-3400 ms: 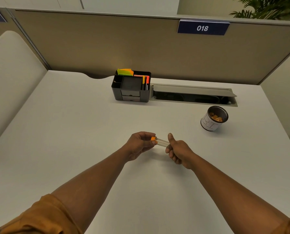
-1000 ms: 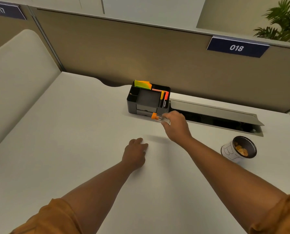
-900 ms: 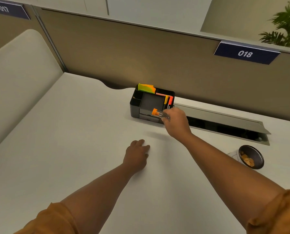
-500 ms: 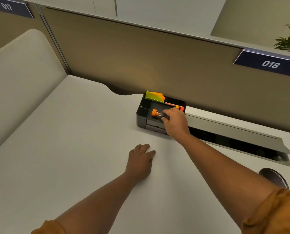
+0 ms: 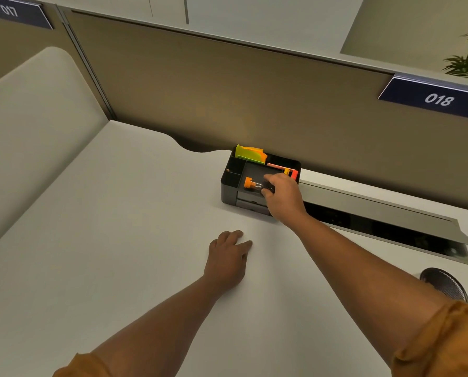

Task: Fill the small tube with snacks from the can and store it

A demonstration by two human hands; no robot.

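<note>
The small clear tube (image 5: 255,185) with an orange cap lies sideways over the big middle compartment of the black desk organizer (image 5: 228,183). My right hand (image 5: 282,195) pinches its far end from the right, cap pointing left. My left hand (image 5: 228,257) rests flat on the white desk, palm down, holding nothing. The snack can (image 5: 445,285) shows only its dark rim at the lower right, mostly hidden behind my right arm.
The organizer holds yellow-green sticky notes (image 5: 249,153) and orange markers (image 5: 291,172). An open cable tray (image 5: 385,227) with a raised lid runs right of it along the brown partition (image 5: 227,91). A padded divider (image 5: 23,131) bounds the desk on the left.
My right hand carried the tube from mid-desk forward to the organizer and lowered it into the middle compartment. My left hand let go of the tube and settled flat on the desk.
</note>
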